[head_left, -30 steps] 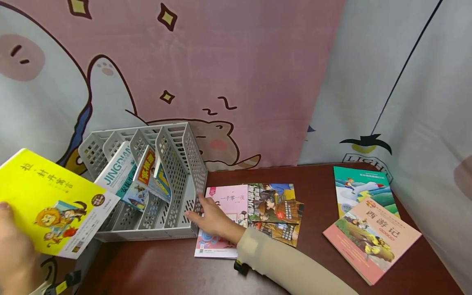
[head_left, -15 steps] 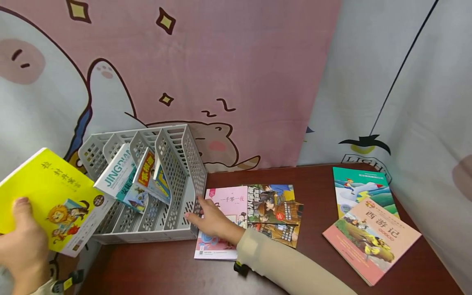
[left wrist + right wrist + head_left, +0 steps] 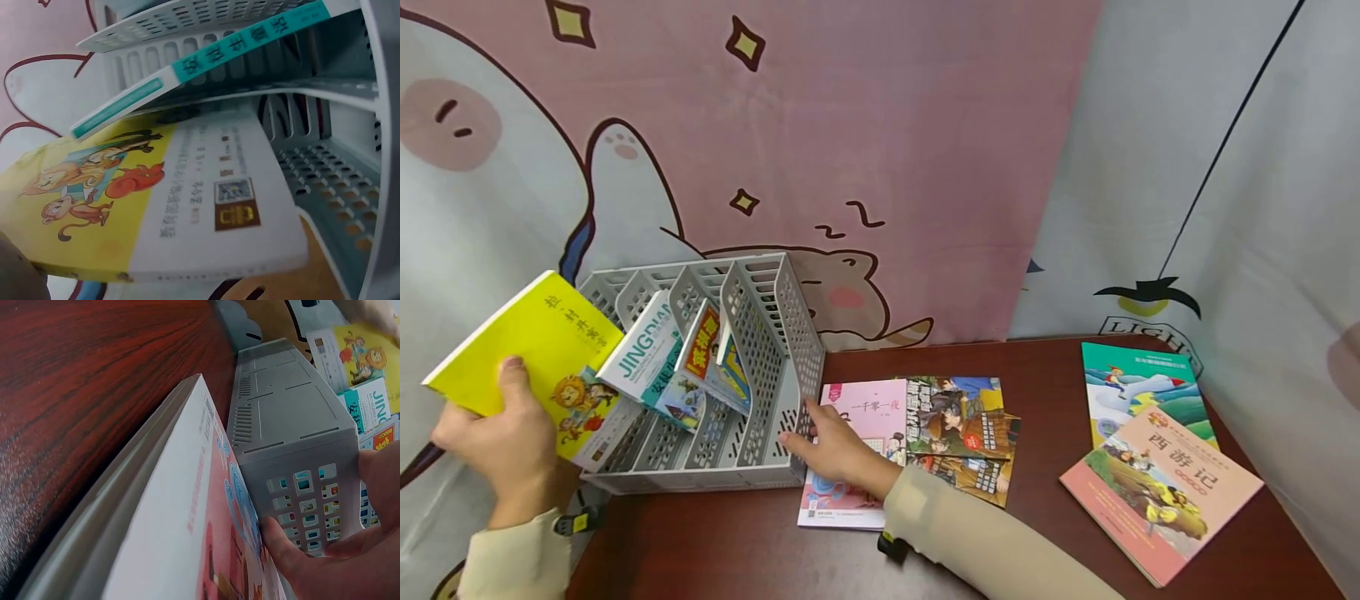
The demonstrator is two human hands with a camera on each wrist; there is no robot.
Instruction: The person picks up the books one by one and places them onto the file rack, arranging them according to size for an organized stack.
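My left hand (image 3: 520,433) grips a yellow book (image 3: 561,329) with a lion picture, thumb on the cover. The book is tilted, its lower end at the leftmost slot of a grey magazine rack (image 3: 707,477). In the left wrist view the white bottom strip of the yellow book (image 3: 206,187) lies beside a divider. My right hand (image 3: 838,446) pinches the rack's right side wall near the front, with the thumb inside. A white and teal book (image 3: 647,354) and a book with a red label (image 3: 703,354) lean in the middle slots.
Beside the rack, a pink book (image 3: 842,504) and two comic-style books (image 3: 958,417) overlap on the dark red table (image 3: 760,558). Farther right, a salmon book (image 3: 1157,492) partly covers a green book (image 3: 1138,375). A printed curtain (image 3: 925,167) hangs behind.
My left hand has carried the yellow book rightward, to the rack's left end, tilting it more steeply. The right hand has stayed on the rack's side wall.
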